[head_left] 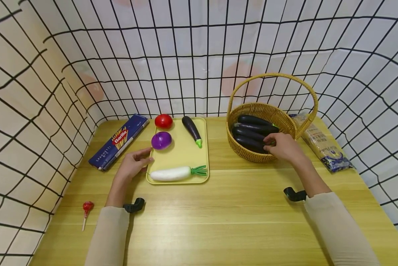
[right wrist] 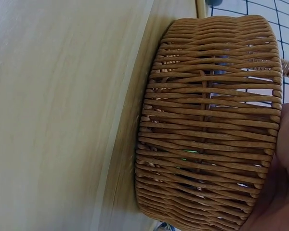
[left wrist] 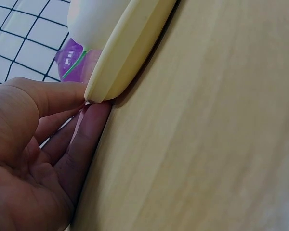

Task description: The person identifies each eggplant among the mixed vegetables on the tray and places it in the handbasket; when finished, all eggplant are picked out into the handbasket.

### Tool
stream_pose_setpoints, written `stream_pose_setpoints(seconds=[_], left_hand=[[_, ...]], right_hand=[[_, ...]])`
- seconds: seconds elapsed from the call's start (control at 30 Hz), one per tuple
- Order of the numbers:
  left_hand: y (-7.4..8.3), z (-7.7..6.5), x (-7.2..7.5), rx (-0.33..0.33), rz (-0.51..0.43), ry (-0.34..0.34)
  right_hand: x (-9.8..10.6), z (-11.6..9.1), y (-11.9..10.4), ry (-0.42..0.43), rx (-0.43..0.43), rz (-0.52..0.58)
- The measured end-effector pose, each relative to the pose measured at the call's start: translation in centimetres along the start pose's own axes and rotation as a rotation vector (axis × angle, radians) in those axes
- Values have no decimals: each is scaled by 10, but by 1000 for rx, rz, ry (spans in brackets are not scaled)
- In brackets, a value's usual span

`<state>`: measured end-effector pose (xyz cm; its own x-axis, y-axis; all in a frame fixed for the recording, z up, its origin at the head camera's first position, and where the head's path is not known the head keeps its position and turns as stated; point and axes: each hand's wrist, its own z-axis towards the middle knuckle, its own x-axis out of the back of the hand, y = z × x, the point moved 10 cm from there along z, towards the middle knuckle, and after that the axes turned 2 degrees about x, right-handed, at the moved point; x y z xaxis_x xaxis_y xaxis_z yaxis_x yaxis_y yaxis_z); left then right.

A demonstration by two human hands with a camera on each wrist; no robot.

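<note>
My left hand [head_left: 134, 164] is at the left edge of a yellow tray [head_left: 175, 157], pinching its rim with the thumb above and fingers below, as the left wrist view shows. On that tray lie a white radish [head_left: 170, 173] with green leaves, a purple round vegetable [head_left: 161, 140], a red tomato [head_left: 164, 121] and a dark eggplant [head_left: 191, 128]. Reaching over the front rim of a wicker basket [head_left: 252, 157], my right hand [head_left: 283, 146] holds the end of the frontmost eggplant [head_left: 249, 143] between thumb and fingers. More eggplants [head_left: 253, 120] lie behind it. The basket wall hides most of this hand in the right wrist view.
A blue spaghetti box [head_left: 119, 142] lies left of the tray. A red lollipop [head_left: 87, 207] is near the table's left edge. Right of the basket lies a clear-and-blue food packet [head_left: 328, 147]. The basket's tall handle [head_left: 273, 75] arches above it. Grid-patterned cloth [head_left: 199, 55] surrounds the table.
</note>
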<state>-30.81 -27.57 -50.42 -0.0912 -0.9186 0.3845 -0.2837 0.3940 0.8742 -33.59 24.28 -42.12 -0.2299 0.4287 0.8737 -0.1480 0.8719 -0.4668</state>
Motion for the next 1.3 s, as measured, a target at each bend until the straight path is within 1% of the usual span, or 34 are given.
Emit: stream_pose_setpoints(seconds=[0.13, 0.2, 0.37, 0.47, 0.57, 0.67, 0.9, 1.07, 1.3], left_hand=[[0, 0, 0, -2, -5, -1], [-1, 0, 0, -2, -6, -5], [-2, 0, 0, 3, -7, -6], [-2, 0, 1, 9, -6, -4], [-2, -1, 0, 13, -6, -5], [-1, -1, 0, 10, -6, -6], [0, -1, 0, 0, -14, -8], [0, -1, 1, -3, -15, -8], [-2, -1, -1, 28, -11, -11]], right_hand=[[2, -2, -1, 25, 10, 17], [4, -3, -1, 55, 16, 30], [11, -5, -5, 167, 42, 87], [15, -6, -12, 224, 67, 125], [17, -4, -23, 262, 99, 158], [17, -2, -37, 279, 132, 199], [10, 4, -70, 314, 196, 273], [0, 10, -97, 336, 254, 341], [-24, 23, -128, 316, 296, 395]])
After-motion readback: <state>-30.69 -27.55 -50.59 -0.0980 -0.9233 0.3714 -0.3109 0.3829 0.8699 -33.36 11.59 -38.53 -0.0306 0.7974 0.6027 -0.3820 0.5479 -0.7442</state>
